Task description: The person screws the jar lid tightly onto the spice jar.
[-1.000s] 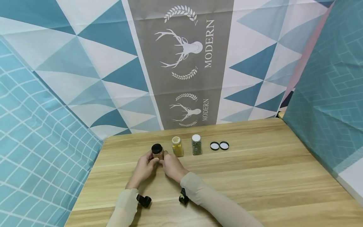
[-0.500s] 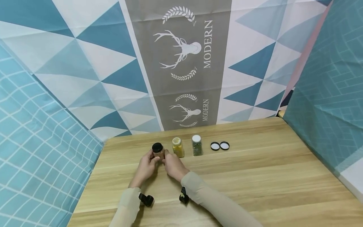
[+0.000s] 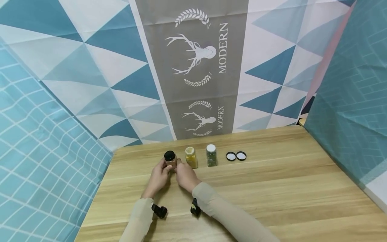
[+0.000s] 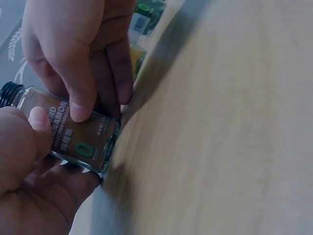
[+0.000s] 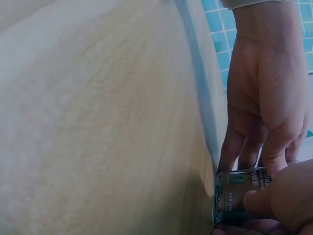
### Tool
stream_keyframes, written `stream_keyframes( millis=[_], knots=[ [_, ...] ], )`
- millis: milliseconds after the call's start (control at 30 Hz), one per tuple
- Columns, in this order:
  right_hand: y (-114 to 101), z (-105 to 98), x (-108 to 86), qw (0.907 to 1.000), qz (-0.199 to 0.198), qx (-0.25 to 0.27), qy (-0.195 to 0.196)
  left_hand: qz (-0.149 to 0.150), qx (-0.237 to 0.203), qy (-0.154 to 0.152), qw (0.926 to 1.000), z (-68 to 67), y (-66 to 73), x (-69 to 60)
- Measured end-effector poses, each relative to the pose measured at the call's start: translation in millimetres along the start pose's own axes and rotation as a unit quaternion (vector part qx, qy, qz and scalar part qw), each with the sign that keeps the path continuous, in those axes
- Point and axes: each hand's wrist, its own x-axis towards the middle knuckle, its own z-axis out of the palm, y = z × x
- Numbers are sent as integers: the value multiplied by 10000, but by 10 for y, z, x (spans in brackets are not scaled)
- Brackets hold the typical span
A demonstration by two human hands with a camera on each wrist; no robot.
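Note:
A square glass cinnamon jar [image 3: 171,162] with a black lid [image 3: 169,155] stands upright between both hands, left of the other jars in the head view. My left hand [image 3: 159,175] grips its left side, thumb across the front label in the left wrist view. From the right, my right hand [image 3: 185,174] holds it too, its thumb [image 4: 80,107] pressed on the label. Brown powder shows through the glass [image 5: 242,193]. Fingers cover much of the sides. I cannot tell whether the base fully touches the table.
Just right of the hands stands a yellow-filled jar [image 3: 191,159] without a black lid. Beside it is a white-topped jar of green herbs [image 3: 211,157]. Two black lids with white insides, a left one [image 3: 231,156] and a right one [image 3: 241,155], lie on the wooden table [image 3: 272,188].
The cinnamon jar, held by both hands, has shifted slightly toward the back of the table. The other jars and loose lids keep their places; the head view has moved a little.

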Motion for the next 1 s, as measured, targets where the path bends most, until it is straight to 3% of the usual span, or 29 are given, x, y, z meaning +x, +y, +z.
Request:
stream_keyframes(
  millis=[200,533,633,800,1000],
  knots=[
    [17,14,3,9998,38,-188,70,195,76,70,9998,31,-32,25],
    [-7,4,-15,9997,-88,-162,127,129,143,23,9998,1,-25,7],
    [2,-3,-20,9998,-179,58,75,112,16,-51,9999,-10,-6,-6],
    [17,-29,-123,9962,-60,744,-443,-53,-317,-288,9991,-38,0,-103],
    [98,-158,-357,9935,-356,925,-561,-322,-384,228,9985,-163,60,-304]
  ],
)
